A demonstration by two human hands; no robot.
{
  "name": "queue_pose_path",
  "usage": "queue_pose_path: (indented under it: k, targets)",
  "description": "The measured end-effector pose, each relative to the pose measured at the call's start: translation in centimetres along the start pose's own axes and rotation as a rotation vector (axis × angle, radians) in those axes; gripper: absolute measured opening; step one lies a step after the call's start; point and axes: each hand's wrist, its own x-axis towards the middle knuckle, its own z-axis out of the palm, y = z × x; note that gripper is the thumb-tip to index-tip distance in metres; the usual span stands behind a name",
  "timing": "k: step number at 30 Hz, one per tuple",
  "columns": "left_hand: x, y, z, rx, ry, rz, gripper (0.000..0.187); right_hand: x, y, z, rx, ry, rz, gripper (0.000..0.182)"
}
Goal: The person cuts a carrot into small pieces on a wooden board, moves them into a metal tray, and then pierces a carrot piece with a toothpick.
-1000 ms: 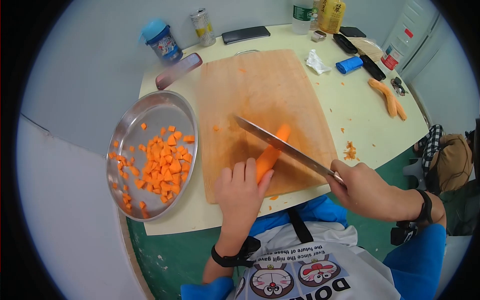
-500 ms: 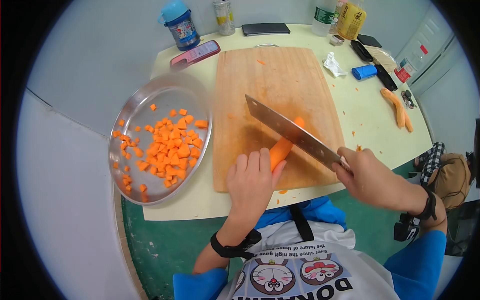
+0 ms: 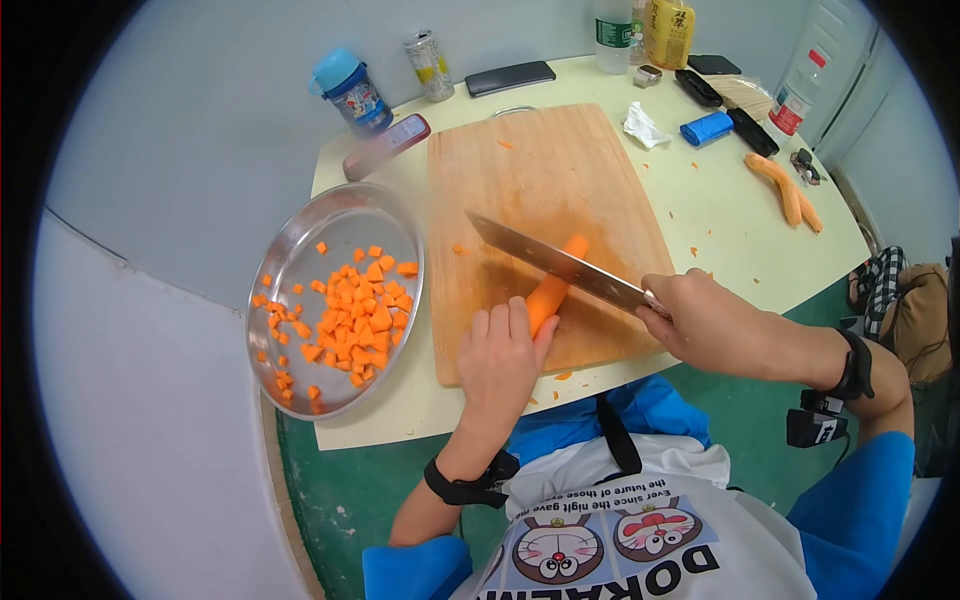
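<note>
My left hand [image 3: 500,355] is closed around the near end of a peeled carrot [image 3: 545,302], pressing it against the wooden cutting board [image 3: 520,180]. The carrot lies slanted, its far end pointing away and to the right. In my right hand [image 3: 690,315] is the handle of a cleaver [image 3: 520,244]. Its long blade crosses over the carrot ahead of my left fingers, with the tip reaching to the left above the board. To the left, a round metal tray [image 3: 258,370] holds a heap of diced carrot pieces [image 3: 355,310].
Behind the tray are a phone [image 3: 388,146], a blue children's bottle [image 3: 352,95] and a can [image 3: 430,66]. Along the right side lie a crumpled tissue [image 3: 645,125], a blue roll [image 3: 707,129], peeled carrots [image 3: 785,190] and bottles [image 3: 797,95]. Carrot scraps dot the tabletop.
The whole view has shifted and turned slightly. My hands keep their grips on carrot and cleaver; the blade still crosses the carrot, its side face now showing narrower.
</note>
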Motion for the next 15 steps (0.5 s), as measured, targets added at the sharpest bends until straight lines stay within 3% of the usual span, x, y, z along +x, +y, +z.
queue_pose_path:
  k: [4, 7, 9, 15]
  targets:
    - [0.1, 0.0, -0.1, 0.023, 0.004, 0.017, 0.036, 0.4, 0.2, -0.2, -0.024, 0.008, -0.033, 0.019]
    - [-0.1, -0.4, 0.5, 0.083, 0.055, 0.061, 0.035, 0.6, 0.0, -0.5, 0.037, -0.05, 0.074, 0.018]
    - [-0.1, -0.4, 0.5, 0.092, 0.048, 0.068, 0.035, 0.4, 0.7, 0.5, -0.047, 0.038, -0.032, 0.016]
    - [-0.1, -0.1, 0.3, 0.105, 0.037, 0.063, 0.036, 0.5, 1.4, 0.9, -0.02, 0.026, -0.043, 0.016]
